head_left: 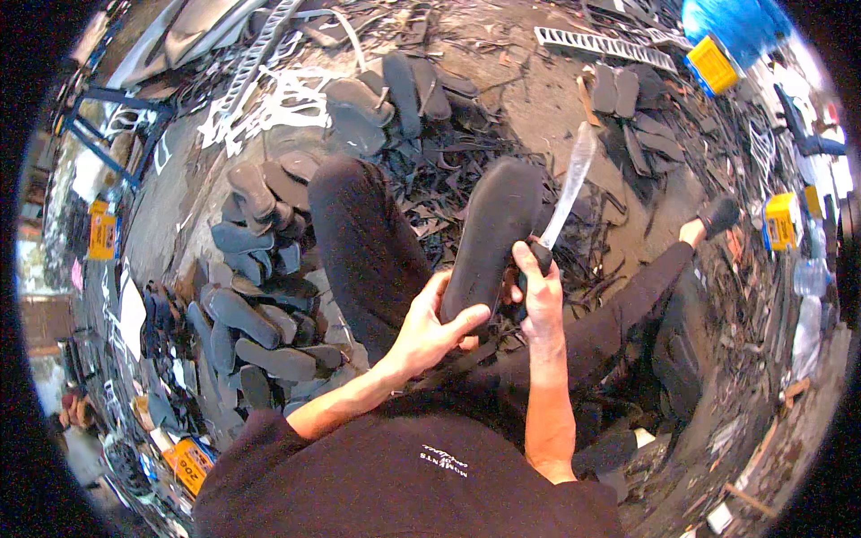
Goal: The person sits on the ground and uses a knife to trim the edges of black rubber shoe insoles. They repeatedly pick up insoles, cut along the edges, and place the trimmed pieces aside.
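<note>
At frame centre the left hand [430, 332] gripped the dark sole [493, 233] by its lower end, probably light and bendy, while the right hand [541, 291] clasped a knife [569, 193].

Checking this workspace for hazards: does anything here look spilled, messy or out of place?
Yes. Dark offcut strips litter the ground around the seated person's legs, beside loose heaps of dark soles. The right hand holds a bare-bladed knife close to the sole gripped by the left hand.
</note>
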{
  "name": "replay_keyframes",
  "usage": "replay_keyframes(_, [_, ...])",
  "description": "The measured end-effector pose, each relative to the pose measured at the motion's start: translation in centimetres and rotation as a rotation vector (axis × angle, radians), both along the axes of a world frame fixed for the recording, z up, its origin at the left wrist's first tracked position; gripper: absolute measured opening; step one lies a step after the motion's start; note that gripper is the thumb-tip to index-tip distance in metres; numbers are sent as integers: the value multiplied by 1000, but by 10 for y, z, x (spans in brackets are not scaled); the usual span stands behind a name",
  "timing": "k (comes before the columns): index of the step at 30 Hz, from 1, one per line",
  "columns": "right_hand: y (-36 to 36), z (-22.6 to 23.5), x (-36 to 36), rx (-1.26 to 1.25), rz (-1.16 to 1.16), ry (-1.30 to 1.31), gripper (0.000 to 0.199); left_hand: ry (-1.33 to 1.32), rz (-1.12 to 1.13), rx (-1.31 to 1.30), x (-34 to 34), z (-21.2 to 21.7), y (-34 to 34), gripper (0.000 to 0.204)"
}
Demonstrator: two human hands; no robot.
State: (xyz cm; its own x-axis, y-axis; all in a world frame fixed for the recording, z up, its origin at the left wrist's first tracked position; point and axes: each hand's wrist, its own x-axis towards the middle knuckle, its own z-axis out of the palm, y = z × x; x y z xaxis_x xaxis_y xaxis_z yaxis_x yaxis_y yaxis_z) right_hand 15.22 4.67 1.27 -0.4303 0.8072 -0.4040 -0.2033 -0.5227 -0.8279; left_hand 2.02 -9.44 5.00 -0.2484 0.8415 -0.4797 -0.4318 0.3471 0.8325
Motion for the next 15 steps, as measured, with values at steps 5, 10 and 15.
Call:
replay_keyframes(5, [35, -101, 39, 385, 90, -673, 50, -281, 240, -12, -14, -52, 22, 34])
replay_keyframes(10, [18, -170, 75, 647, 27, -1085, 97, -192, 407, 129, -76, -21, 91, 37])
replay_keyframes(15, [13, -168, 56, 544, 188, -1255, 112, -370, 689, 152, -176, -79, 176, 54])
